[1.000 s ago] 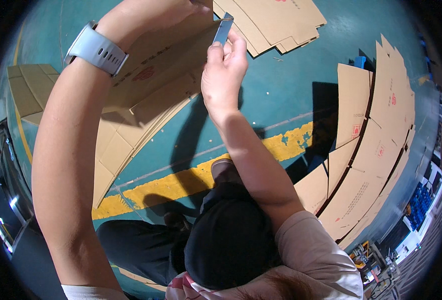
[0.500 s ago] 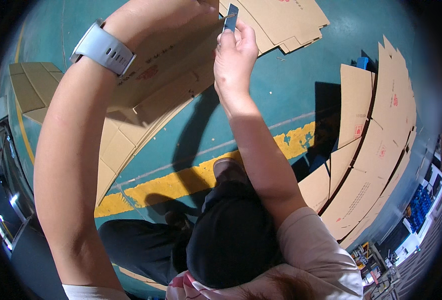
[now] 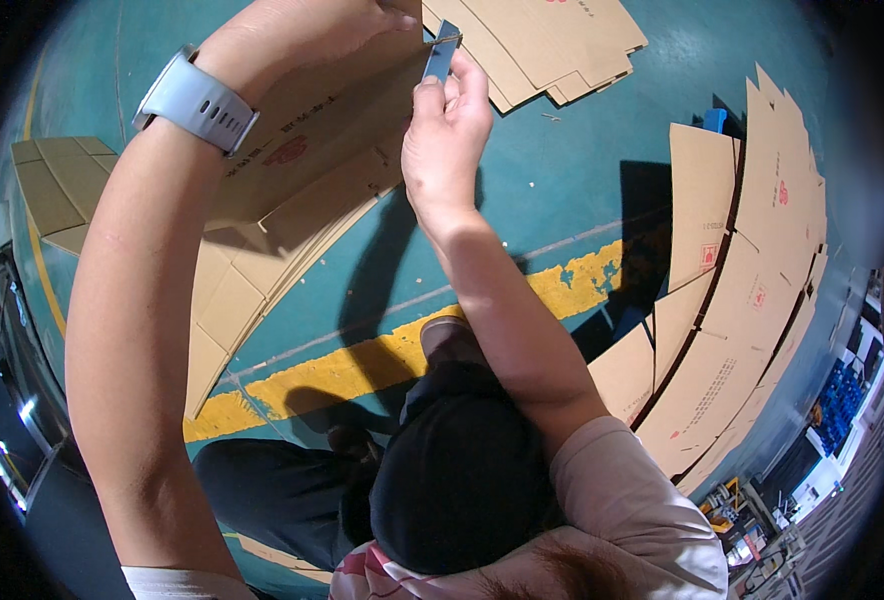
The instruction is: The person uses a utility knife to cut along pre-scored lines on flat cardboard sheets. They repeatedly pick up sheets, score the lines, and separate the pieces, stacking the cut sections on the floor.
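Observation:
My left hand, with a pale watch on its wrist, is at the top of the view. It grips the upper part of a raised brown cardboard sheet; most of its fingers are out of sight. Against that sheet's right edge, my right hand pinches a flat, narrow metal blade between thumb and fingers. The blade points up and meets the cardboard edge near its tip. Below the raised sheet lie more flat cardboard layers.
Flattened cardboard lies on the green floor beyond my right hand. A stack of large cardboard sheets stands to the right, with a blue object at its far end. A worn yellow line crosses the floor by my foot.
My right hand and the blade have shifted a little left and down in the picture, staying at the cardboard edge. My left hand has stayed on the sheet, and the whole view has drifted slightly.

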Tool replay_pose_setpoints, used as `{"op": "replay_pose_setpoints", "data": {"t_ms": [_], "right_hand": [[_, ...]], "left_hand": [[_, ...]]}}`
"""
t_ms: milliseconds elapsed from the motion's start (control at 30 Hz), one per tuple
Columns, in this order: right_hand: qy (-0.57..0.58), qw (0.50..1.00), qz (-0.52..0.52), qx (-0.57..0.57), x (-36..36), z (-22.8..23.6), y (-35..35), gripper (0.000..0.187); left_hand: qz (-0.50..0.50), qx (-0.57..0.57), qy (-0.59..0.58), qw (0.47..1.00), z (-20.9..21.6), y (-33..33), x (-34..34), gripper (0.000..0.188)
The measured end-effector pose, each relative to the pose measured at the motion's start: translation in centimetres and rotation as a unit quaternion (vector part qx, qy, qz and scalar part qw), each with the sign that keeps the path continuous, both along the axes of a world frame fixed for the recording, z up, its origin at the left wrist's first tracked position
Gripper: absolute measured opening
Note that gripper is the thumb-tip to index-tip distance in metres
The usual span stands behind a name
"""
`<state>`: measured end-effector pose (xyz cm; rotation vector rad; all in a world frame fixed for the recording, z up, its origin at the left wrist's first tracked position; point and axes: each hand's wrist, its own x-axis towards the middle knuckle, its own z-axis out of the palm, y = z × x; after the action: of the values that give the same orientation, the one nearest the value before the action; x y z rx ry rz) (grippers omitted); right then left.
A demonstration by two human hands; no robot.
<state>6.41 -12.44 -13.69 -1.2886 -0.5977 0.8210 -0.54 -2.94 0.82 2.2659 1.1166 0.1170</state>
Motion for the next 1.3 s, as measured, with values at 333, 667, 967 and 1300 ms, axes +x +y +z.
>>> {"op": "replay_pose_setpoints", "data": {"t_ms": [333, 667, 967, 1300], "right_hand": [[-0.040, 0.994, 0.003, -0.105, 3.1, 4.4, -0.2, 0.038], [-0.052, 0.996, -0.020, -0.065, -2.3, -5.1, 3.0, 0.032], [-0.044, 0.993, 0.021, -0.109, -0.7, -3.4, 4.2, 0.027], [0.503, 0.860, 0.078, 0.027, -5.1, -1.8, 4.5, 0.020]], "left_hand": [[-0.052, -0.084, -0.091, 0.991, -3.3, 2.5, 2.3, 0.015], [-0.032, -0.297, -0.100, 0.949, -17.4, 13.3, -9.4, 0.029], [-0.156, -0.016, 0.058, 0.986, -2.6, 2.9, -1.3, 0.029], [0.130, -0.300, -0.196, 0.924, 0.7, -4.5, 1.5, 0.021]]}}
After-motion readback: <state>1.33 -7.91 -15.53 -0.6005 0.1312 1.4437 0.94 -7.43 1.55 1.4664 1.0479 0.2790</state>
